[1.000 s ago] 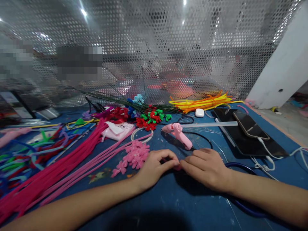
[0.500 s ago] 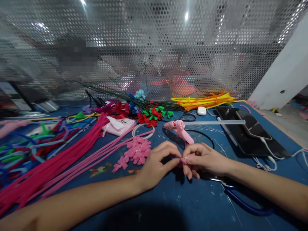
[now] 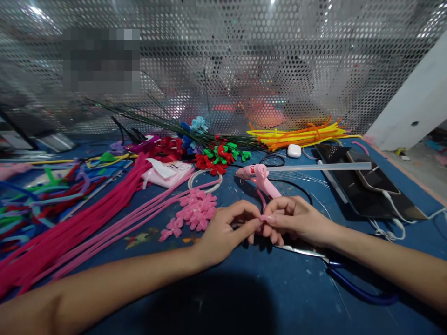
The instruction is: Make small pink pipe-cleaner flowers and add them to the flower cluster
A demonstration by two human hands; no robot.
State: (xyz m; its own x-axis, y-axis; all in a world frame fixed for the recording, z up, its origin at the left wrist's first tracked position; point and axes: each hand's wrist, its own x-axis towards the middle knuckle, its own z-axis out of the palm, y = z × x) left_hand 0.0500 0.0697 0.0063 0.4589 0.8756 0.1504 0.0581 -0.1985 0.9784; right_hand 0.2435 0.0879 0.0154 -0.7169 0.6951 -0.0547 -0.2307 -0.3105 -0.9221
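My left hand (image 3: 225, 232) and my right hand (image 3: 298, 221) meet in front of me, thumbs and forefingers pinching a small pink pipe cleaner piece (image 3: 263, 217). Most of the piece is hidden by the fingers. Left of them lies a cluster of fuzzy pink pipe cleaner flowers (image 3: 197, 209). Just beyond my hands a pink glue gun (image 3: 265, 180) stands with a long clear glue stick in its back. Scissors (image 3: 359, 288) with dark blue handles lie under my right wrist, their blades partly covered.
Pink pipe cleaners (image 3: 104, 204) and a mixed coloured heap (image 3: 42, 200) spread over the left side. Red and green flowers (image 3: 220, 158) and a yellow bundle (image 3: 300, 136) lie behind. A phone (image 3: 377, 174) rests on a black tablet (image 3: 349, 195). Perforated metal (image 3: 226, 60) stands at the back.
The view has tilted down slightly, raising most of the table in the picture. Both hands still pinch the pink piece, with fingers slightly shifted. More of the scissor blades shows.
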